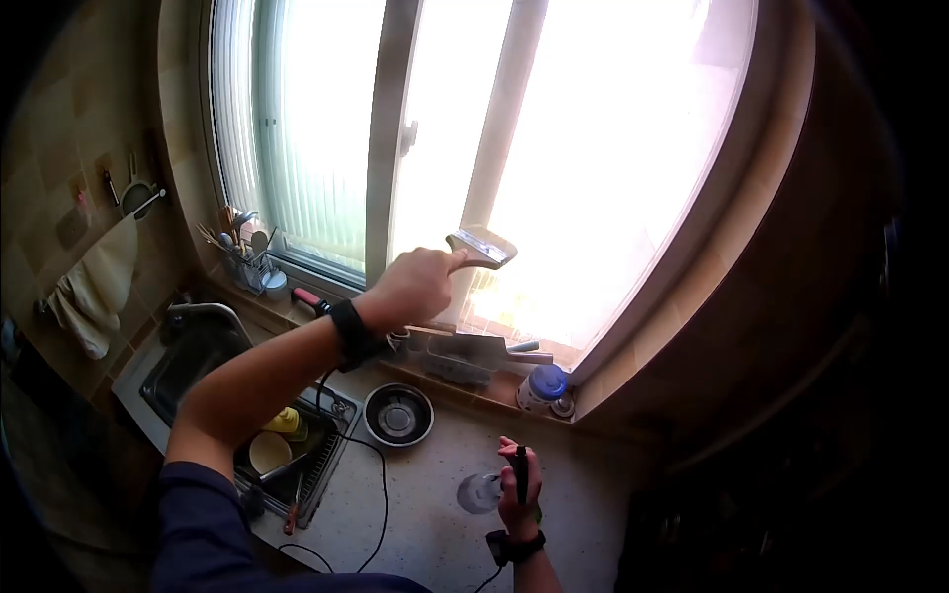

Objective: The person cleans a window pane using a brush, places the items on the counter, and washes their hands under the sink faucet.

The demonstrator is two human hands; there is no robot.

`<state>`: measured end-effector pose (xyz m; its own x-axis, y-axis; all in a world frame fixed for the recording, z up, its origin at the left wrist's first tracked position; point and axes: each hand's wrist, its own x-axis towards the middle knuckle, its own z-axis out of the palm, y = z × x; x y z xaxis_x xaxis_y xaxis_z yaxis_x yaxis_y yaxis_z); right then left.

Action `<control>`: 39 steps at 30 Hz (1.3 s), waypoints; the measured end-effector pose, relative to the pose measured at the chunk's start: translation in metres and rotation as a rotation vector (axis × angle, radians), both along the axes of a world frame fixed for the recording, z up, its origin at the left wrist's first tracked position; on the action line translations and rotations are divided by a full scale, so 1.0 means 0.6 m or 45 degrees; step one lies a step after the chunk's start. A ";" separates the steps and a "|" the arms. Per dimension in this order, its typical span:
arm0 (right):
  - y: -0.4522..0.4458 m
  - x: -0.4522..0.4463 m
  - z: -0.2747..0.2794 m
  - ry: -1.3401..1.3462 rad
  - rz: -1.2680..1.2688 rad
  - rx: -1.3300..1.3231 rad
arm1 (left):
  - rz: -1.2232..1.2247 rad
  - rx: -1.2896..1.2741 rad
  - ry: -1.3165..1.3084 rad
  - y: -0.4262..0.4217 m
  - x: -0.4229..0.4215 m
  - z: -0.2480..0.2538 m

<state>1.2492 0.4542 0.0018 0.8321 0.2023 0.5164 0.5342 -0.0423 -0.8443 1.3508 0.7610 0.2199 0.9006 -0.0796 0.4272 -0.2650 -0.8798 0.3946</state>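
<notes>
Silvery, the broad-headed tool (481,247) is pointing rightward before the window (392,109), its head slanting down rightward; your left hand (410,287) is gripping it. Your right hand (532,489) is grasping something dark (522,474) beside a clear container (477,493). The sink tray (322,463) is holding a pale bowl (270,453).

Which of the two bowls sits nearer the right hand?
The metal bowl on the counter is nearer the right hand; the cream bowl lies farther left, near the yellow bottle.
</notes>
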 end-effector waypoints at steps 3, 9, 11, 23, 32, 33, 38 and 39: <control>0.004 0.018 0.071 -0.016 0.094 0.085 | 0.031 0.014 0.040 0.023 -0.031 0.094; 0.031 0.087 0.263 -0.132 0.162 0.177 | 0.111 0.210 -0.337 0.113 -0.024 0.312; 0.055 0.122 0.307 -0.109 0.157 0.235 | -0.022 0.221 -0.395 0.078 -0.063 0.374; 0.147 0.293 0.348 -0.085 -0.251 0.202 | 0.118 0.326 -0.354 0.046 0.033 0.156; 0.146 0.338 0.305 -0.078 -0.343 0.093 | 0.192 0.297 -0.292 0.041 0.083 0.057; 0.145 0.341 0.299 -0.057 -0.355 0.104 | 0.206 0.261 -0.233 0.035 0.087 0.051; 0.156 0.360 0.284 -0.272 -0.334 0.374 | 0.198 0.306 -0.281 0.015 0.111 0.013; 0.154 0.360 0.281 -0.266 -0.305 0.338 | 0.207 0.305 -0.287 0.004 0.113 0.007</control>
<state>1.4651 0.5465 0.1704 0.7115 -0.1474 0.6870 0.6965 0.0185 -0.7173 1.4185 0.7636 0.2238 0.7952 -0.0651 0.6029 -0.1709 -0.9780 0.1198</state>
